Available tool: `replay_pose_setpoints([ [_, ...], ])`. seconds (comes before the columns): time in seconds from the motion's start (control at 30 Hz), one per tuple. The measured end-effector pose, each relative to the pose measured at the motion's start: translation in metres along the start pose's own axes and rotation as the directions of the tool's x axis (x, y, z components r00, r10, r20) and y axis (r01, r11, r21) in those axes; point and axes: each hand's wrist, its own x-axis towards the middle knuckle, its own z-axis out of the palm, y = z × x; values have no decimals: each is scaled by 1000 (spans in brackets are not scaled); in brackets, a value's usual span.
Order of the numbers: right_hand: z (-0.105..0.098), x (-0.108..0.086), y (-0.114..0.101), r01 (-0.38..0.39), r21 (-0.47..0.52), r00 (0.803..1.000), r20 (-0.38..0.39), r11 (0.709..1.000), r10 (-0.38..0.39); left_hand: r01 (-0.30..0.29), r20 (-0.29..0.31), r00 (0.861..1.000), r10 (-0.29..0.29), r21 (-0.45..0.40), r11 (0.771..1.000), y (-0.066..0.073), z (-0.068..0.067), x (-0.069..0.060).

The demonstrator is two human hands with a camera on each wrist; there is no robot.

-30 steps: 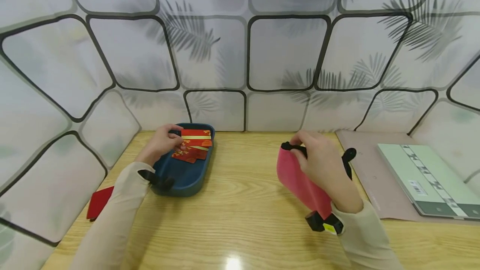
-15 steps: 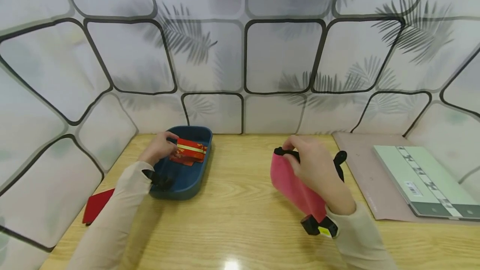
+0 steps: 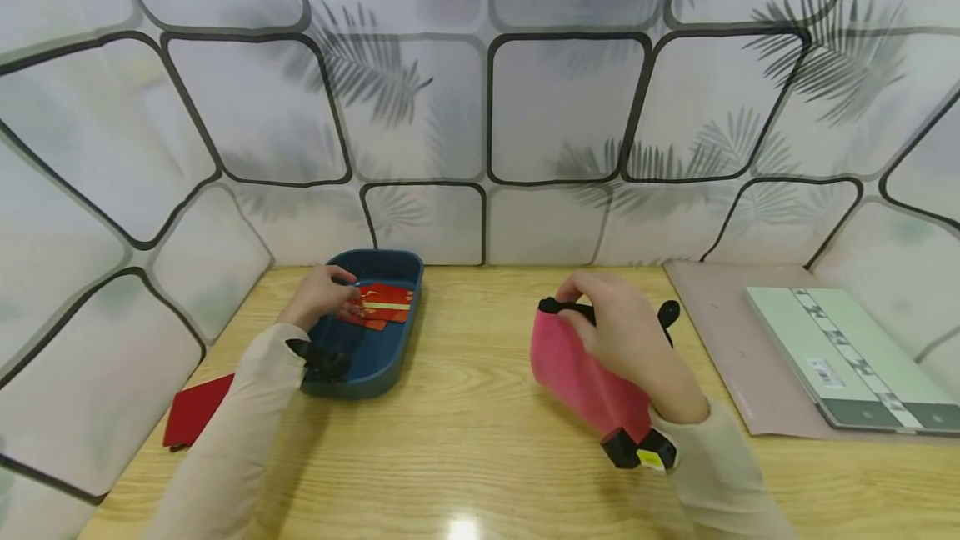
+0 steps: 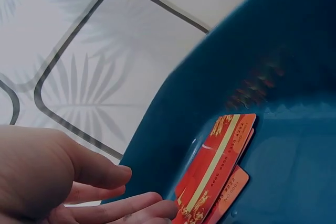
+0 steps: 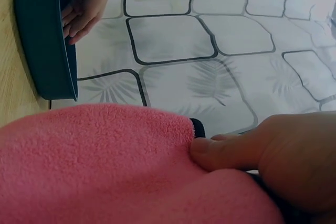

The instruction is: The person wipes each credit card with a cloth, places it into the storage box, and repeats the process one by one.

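Note:
My left hand (image 3: 321,297) hovers over the left side of a deep blue tray (image 3: 369,372). In the left wrist view its fingers are loosely bent, with nothing between them. Just beyond the fingertips, several red cards with gold patterns (image 4: 218,163) lie overlapping on the tray floor; the top one has a pale gold stripe. At the right, my right hand (image 3: 633,338) pinches the black-trimmed top edge of a fuzzy pink pouch (image 3: 564,361), which hangs below it above the table. The pouch's inside is hidden from the views.
A dark red flat item (image 3: 198,408) lies at the left, partly behind my sleeve. On the right, a mint-green notebook (image 3: 851,357) with a patterned band rests on a pinkish-grey sheet (image 3: 720,348). A patterned wall covering (image 3: 427,223) stands behind the wooden table (image 3: 465,357).
The gold-striped card came down from my left fingers onto the other cards in the tray, and the fingers have released it. My right hand keeps its hold on the pouch, shifted slightly left.

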Motion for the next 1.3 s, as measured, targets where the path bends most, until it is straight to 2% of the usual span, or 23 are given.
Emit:
replay_pose_setpoints([
  [0.2,9,6,20,-50,169,992,120,984,30,-20,21,1000,21,-31,999,5,-4,-8],
  [0.37,22,10,48,-46,308,980,197,950,-17,-73,52,996,77,-78,994,8,-6,-14],
  [0.43,28,14,55,-69,334,974,226,940,-9,-86,68,993,94,-102,991,9,-6,-16],
  [0.63,48,29,74,-148,335,939,343,931,26,-120,60,990,129,-133,984,10,-5,-22],
  [0.77,61,34,89,-138,350,917,398,927,-14,-160,43,985,169,-160,974,15,-1,-27],
  [0.87,71,35,102,-117,366,911,410,923,-47,-193,9,980,197,-174,966,20,2,-30],
  [1.0,88,35,116,-116,349,895,442,930,-54,-222,-24,975,221,-153,963,27,4,-35],
  [1.13,102,33,126,-150,307,862,506,940,-28,-241,-13,970,241,-140,960,33,5,-40],
  [1.3,101,33,126,-196,265,841,541,944,23,-233,14,971,237,-127,964,38,7,-44],
])
